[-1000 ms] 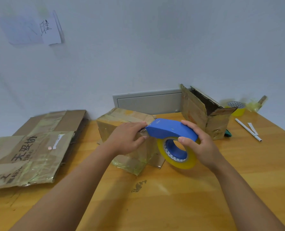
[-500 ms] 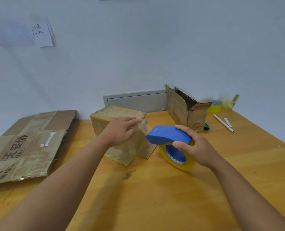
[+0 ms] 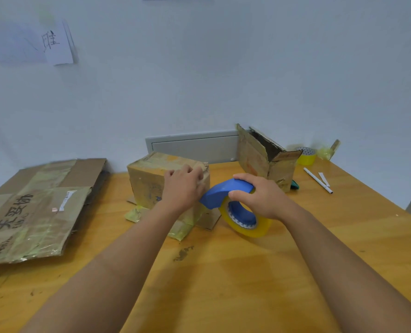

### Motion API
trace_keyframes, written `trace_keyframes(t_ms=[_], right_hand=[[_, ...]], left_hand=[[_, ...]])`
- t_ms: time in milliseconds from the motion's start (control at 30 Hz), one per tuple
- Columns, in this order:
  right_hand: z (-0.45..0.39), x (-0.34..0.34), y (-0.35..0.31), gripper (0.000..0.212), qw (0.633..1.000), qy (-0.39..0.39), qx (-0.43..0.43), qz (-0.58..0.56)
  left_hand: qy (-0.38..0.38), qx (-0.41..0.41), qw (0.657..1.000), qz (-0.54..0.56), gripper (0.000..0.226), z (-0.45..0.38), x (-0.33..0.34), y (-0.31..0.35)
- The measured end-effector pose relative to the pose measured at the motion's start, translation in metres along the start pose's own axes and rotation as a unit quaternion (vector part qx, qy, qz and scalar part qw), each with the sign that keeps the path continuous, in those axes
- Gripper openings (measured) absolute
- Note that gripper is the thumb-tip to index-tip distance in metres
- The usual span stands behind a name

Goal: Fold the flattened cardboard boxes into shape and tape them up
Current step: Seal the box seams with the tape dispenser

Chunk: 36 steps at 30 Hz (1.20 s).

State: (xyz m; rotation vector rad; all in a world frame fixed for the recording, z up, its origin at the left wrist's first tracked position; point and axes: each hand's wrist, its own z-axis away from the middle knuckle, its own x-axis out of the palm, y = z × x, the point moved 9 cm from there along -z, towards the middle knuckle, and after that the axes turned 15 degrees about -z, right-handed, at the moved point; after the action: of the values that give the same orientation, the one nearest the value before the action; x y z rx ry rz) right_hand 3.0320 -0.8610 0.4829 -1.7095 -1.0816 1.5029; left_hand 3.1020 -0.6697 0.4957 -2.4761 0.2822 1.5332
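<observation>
Your left hand (image 3: 184,188) lies across the near right corner of the small folded cardboard box (image 3: 151,181) at frame centre, fingers bent loosely over its top edge and pressing rather than pinching. Your right hand (image 3: 262,197) grips the blue tape dispenser (image 3: 226,192), fingers curled over its hood and thumb underneath, with the yellow tape roll (image 3: 247,219) hanging below and its nose just beside the box's right face.

At the left of the frame flattened cardboard (image 3: 31,212) with printed characters lies on the wooden table (image 3: 223,284). Right of centre stands an open-topped box (image 3: 267,159), and beyond it a second yellow roll (image 3: 306,156) and a white pen (image 3: 317,180).

The small box looks light and worn, with soft, creased walls patched in old tape, so it will probably slide or buckle under the dispenser's pull. Brace it along an edge or corner, where the board is stiffest, not mid-panel. Fresh tape may grip poorly on the glossy old strips.
</observation>
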Motion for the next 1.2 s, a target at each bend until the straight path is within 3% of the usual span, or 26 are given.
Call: trace_keyframes(t_ms=[200, 667, 800, 900, 1067, 1200], right_hand=[[-0.023, 0.006, -0.024, 0.059, 0.998, -0.007, -0.019, 0.055], [-0.027, 0.007, -0.035, 0.052, 0.998, 0.005, -0.003, 0.066], [-0.02, 0.028, -0.022, 0.058, 0.99, -0.032, 0.03, 0.135], [-0.008, 0.027, -0.004, 0.063, 0.995, 0.022, 0.048, 0.083], [-0.006, 0.014, 0.013, 0.067, 0.991, 0.08, 0.049, 0.097], [0.0, -0.004, 0.033, 0.068, 0.982, 0.178, 0.059, 0.033]], left_hand=[[0.02, 0.0, 1.0, -0.005, 0.031, 0.002, 0.002, -0.004], [0.018, -0.002, 1.0, 0.009, 0.032, 0.002, -0.001, -0.004], [0.009, -0.005, 1.0, 0.0, 0.033, 0.004, -0.002, -0.006], [0.015, -0.001, 1.0, 0.0, 0.035, 0.005, -0.003, -0.005], [0.012, 0.008, 1.0, -0.009, 0.046, 0.004, -0.004, -0.005], [0.012, 0.022, 1.0, -0.014, 0.045, 0.006, -0.007, -0.008]])
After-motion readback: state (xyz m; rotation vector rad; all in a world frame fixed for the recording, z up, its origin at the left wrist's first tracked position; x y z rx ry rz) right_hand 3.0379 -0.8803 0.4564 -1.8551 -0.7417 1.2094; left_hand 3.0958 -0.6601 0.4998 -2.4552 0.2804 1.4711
